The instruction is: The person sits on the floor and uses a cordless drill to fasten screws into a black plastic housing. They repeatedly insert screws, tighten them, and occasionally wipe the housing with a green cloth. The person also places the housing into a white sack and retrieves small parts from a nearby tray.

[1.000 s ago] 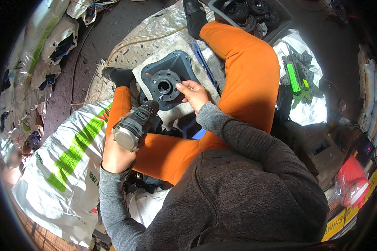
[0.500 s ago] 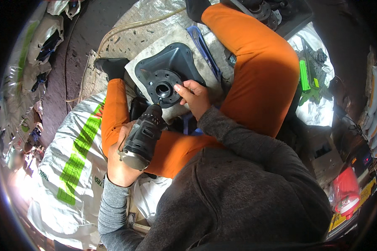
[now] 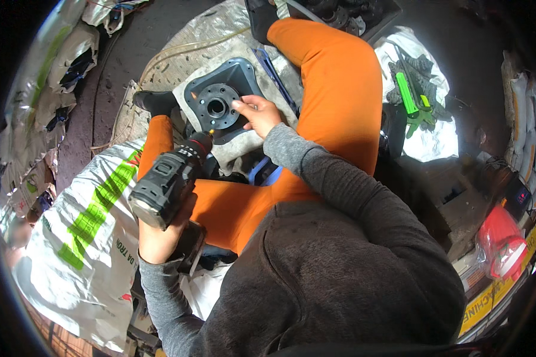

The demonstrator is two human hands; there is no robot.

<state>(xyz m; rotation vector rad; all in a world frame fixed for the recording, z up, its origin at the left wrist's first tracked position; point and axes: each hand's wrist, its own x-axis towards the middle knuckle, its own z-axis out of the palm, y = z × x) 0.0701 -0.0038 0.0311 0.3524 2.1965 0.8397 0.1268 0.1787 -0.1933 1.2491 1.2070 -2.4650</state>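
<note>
My left hand (image 3: 158, 240) is closed around the handle of a black cordless drill (image 3: 165, 178). The drill points up and to the right, and its brass-coloured tip (image 3: 211, 132) is at the lower edge of a dark round flange (image 3: 226, 95). That flange has a wide centre bore and a ring of small holes. It rests on a dark squarish metal housing (image 3: 242, 70) with rounded corners. My right hand (image 3: 261, 116) is closed at the flange's right rim, thumb on its face; the curled fingers are partly hidden.
Beneath the housing lies a stained pale cloth (image 3: 227, 153), with a long blue tool (image 3: 275, 77) beside it. A dark crate of metal parts (image 3: 372, 15) stands beyond my knee. Right of it are gloves and a green-handled cutter (image 3: 406, 95). A white sack (image 3: 95, 220) lies left.
The drill has drawn back down and left, its tip now showing at the flange's lower edge. My right hand stays at the rim. The whole view has shifted slightly.
</note>
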